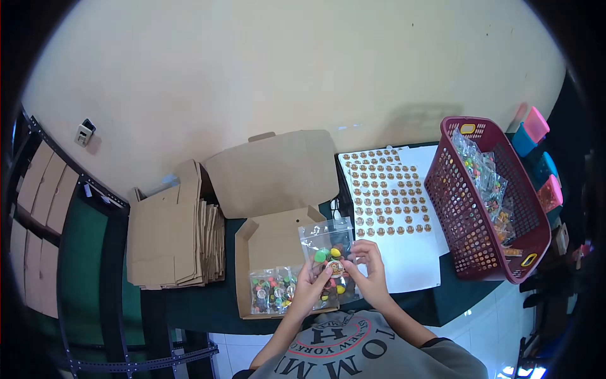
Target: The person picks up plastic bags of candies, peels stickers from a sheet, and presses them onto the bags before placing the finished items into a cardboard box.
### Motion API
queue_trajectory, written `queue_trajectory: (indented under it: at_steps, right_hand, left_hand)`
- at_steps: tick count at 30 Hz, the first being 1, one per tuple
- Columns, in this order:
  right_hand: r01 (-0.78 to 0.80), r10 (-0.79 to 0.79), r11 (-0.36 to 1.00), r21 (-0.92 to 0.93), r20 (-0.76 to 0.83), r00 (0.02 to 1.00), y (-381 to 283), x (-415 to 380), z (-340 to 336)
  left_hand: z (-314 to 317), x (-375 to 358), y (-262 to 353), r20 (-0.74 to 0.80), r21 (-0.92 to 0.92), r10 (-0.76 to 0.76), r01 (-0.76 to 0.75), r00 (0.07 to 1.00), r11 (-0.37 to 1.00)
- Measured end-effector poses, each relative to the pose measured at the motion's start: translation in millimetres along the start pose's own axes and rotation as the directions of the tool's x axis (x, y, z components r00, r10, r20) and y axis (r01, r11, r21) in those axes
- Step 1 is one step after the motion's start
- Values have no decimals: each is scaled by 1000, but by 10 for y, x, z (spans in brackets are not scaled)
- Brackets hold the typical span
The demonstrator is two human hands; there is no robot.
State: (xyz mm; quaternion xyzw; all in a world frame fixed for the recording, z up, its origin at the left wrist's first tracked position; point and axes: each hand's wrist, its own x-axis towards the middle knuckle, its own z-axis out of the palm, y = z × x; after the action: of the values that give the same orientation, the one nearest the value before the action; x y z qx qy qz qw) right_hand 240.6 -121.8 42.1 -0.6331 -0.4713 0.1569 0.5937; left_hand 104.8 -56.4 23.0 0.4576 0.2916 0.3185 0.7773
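A clear zip bag of colourful round candies [339, 289] is held upright in front of me, over the right part of an open cardboard box [243, 278]. My left hand [308, 289] grips the bag's left side, its thumb at the edge of a round brown-and-white sticker [336, 269] on the bag. From the right, my right hand [371, 273] is closed on the bag, its thumb at the sticker's other edge and its fingers curled at the bag's side. Other filled candy bags [271, 292] lie in the box's front left.
Flattened cardboard boxes [165, 234] are stacked to the left. Sheets of round stickers [391, 202] lie on the right. Beyond them a maroon basket [464, 252] holds several candy bags [483, 174]. Pink and blue containers [536, 126] stand behind it. A rack [107, 208] stands far left.
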Motion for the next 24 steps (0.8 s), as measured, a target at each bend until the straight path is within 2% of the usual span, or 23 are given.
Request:
queue_trajectory:
  at_steps: [1,2,6,7,8,10,15,18,20,21,23,24]
  right_hand:
    - [-157,141,958,242,83,987,3,-8,2]
    - [-317,254,834,452,195,947,4,-14,8]
    - [-328,231,835,441,261,937,-49,6,28]
    - [-362,242,758,543,281,929,50,-17,59]
    - [-358,241,760,543,276,930,57,-1,35]
    - [-477,297,718,507,396,869,51,33,-10]
    - [-483,299,665,569,390,871,67,31,-20]
    - [-531,312,647,547,445,839,39,23,-6]
    - [-527,275,628,573,470,839,131,-10,22]
    - [-533,266,607,590,481,835,166,-26,37]
    - [-515,288,719,466,475,832,133,-44,22]
    - [-494,302,775,393,457,837,90,-67,29]
  left_hand:
    - [1,5,8,-1,-1,2,-2,1000,1000]
    - [2,9,23,-8,-17,-11,11,1000,1000]
    - [3,56,34,0,-51,-13,13,1000,999]
    - [-5,59,44,5,-51,-14,14,1000,999]
    - [-22,65,62,45,-6,-22,22,999,1000]
    - [-35,69,100,86,37,-32,29,996,999]
    - [-124,125,147,273,65,-30,12,961,998]
    - [-162,117,223,279,117,-84,53,957,992]
    - [-160,115,195,294,85,-63,40,954,996]
    - [-159,108,152,250,54,-44,31,967,998]
    - [-123,88,67,137,29,3,-7,991,1000]
    - [-130,85,38,154,33,6,-11,988,999]
